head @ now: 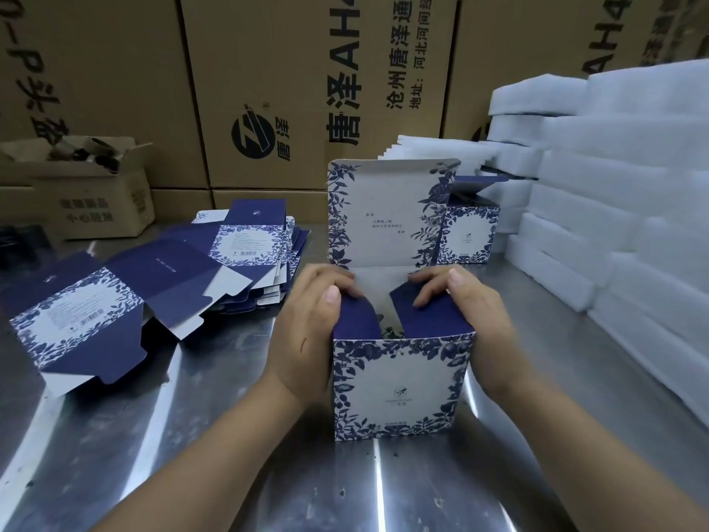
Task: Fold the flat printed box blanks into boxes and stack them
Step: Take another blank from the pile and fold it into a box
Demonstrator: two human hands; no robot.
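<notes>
Farthest left of the box in hand, a loose heap of flat blanks (126,301) lies on the steel table (215,435), well apart from it, with more fanned out behind. The box (399,378) stands upright on the table in front of the person, its tall lid (387,213) still raised at the back.

The left hand (307,332) wraps the box's left wall, thumb on top of the left side flap (356,316), pressing it inward. The right hand (468,312) cups the right wall, fingers curled over the right side flap (426,309), which is also tipped in. Both hands are closed loosely around the box, not pinching.

So the step looks like tucking the side flaps. Next, I judge, the lid must come down over them and its tongue slip inside the front wall.

Behind and right of the box stands a finished box (466,232), beside stacked white foam (614,209).
</notes>
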